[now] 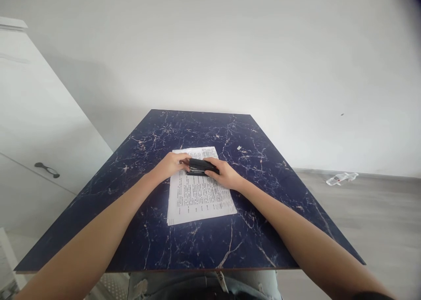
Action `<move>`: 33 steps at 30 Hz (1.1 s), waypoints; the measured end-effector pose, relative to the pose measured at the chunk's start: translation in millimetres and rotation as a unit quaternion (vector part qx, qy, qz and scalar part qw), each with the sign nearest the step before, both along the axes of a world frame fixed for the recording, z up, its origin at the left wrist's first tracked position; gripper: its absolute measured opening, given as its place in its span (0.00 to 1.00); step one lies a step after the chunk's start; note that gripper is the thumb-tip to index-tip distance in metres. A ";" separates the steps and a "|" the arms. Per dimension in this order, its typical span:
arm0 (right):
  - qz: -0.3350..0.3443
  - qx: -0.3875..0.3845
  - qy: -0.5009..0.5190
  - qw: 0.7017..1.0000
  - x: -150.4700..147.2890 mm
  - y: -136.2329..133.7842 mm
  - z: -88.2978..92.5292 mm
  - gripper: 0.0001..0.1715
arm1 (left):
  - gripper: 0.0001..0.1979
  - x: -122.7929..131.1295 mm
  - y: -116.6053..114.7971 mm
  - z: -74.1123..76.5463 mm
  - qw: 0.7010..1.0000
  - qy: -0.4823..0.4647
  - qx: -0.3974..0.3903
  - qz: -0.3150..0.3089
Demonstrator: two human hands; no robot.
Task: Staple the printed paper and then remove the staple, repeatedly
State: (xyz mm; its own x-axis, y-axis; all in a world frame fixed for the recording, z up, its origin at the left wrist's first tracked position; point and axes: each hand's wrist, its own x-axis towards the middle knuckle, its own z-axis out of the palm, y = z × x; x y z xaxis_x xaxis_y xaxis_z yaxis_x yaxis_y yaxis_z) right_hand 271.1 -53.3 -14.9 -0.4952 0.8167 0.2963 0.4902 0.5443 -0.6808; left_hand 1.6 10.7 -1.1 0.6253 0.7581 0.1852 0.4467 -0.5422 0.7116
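A black stapler [198,165] lies sideways over a stack of printed sheets [200,203]. My right hand [223,173] is wrapped round its right end, thumb and fingers on either side. At the other end, the fingers of my left hand [176,163] are closed against the stapler's left tip. Whether my left fingers hold anything else there is too small to make out. The sheets lie slightly fanned, their lower corners not quite lined up.
The dark blue marbled table [263,247] stands against a pale wall. A small whitish piece [239,148] lies right of the sheets. At left is a white cabinet with a dark handle [47,170]. A clear plastic package [342,178] lies on the floor at right.
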 end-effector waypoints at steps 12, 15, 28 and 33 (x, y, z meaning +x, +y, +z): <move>-0.052 0.026 0.016 0.998 -3.2 0.7 -3.7 0.20 | 0.11 1.2 3.8 -1.6 0.993 0.098 0.059 0.036; -0.117 0.028 0.042 0.992 0.2 1.0 -2.2 0.17 | 0.18 -9.5 3.8 -1.9 0.972 0.099 0.080 0.200; -0.377 0.037 -0.007 0.926 50.2 16.8 -4.2 0.13 | 0.07 2.0 -5.4 -15.2 0.936 0.206 0.086 0.271; -0.347 0.058 -0.043 0.935 47.3 17.0 -4.2 0.16 | 0.05 -1.5 -3.7 -14.2 0.952 0.119 0.069 0.272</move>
State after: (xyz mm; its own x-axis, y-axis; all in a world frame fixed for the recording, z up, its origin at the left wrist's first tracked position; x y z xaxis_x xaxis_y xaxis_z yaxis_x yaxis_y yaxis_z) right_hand 318.4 -36.2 -19.1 0.1152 0.9151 0.3863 0.8026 0.1434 -0.5791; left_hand 0.1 7.0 -15.3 0.1834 0.9605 0.2091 0.8276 -0.2657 0.4944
